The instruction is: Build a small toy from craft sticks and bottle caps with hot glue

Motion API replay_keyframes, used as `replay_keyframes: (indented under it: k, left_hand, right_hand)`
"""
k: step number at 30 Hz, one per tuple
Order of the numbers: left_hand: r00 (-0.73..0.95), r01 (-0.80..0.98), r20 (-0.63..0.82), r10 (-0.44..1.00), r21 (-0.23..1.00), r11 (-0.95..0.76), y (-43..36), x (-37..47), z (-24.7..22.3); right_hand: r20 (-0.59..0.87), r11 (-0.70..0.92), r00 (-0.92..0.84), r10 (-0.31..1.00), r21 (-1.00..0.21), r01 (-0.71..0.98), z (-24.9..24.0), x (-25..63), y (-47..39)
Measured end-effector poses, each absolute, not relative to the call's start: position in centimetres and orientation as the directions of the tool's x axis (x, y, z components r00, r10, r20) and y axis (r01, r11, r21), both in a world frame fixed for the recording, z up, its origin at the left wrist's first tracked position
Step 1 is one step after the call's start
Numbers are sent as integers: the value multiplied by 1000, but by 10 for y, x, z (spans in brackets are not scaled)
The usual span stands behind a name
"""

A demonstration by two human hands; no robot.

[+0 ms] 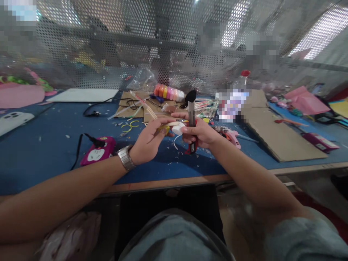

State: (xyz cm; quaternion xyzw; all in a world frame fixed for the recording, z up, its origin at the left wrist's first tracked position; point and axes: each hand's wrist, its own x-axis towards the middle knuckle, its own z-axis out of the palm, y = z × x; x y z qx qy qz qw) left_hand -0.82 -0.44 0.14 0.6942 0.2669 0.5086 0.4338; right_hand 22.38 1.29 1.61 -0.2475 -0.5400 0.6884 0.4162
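My left hand point(148, 140), with a metal watch point(126, 158) at its wrist, is closed around thin wooden sticks point(150, 111) that point up and away. Something yellow point(164, 129) shows by its fingertips. In the fist of my right hand point(201, 132) is a red utility knife point(193, 146), its wide blade point(191, 112) standing upright. A white round cap point(178, 128) lies between both hands, touching the right thumb; which hand bears it I cannot tell. Under the hands, a thin white strip point(175, 143) and small scraps lie on the blue table point(146, 170).
Flat cardboard point(282, 139) lies to the right, near a pink glue gun point(233, 138). At left are a magenta power box point(99, 150) and a white phone point(15, 121). Paint pots point(168, 92) and a red-capped bottle point(243, 79) stand before the perforated metal screen point(168, 43).
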Motion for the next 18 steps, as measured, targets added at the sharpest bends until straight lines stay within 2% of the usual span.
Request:
replay_keyframes:
  k: [7,14,18]
  left_hand:
    - [363,-64,485,796,865,-498,-6,-9,1]
    - [368,24,501,783,837,-547,-5,-9,1]
    - [366,28,548,752,801,-597,-3,-10,1]
  right_hand:
    - [116,-91,-562,819,-940,-327,14,224,14]
    - [116,-94,-567,816,-940,-327,12,224,14]
    - [132,-90,-572,810,-935,-343,12,224,15]
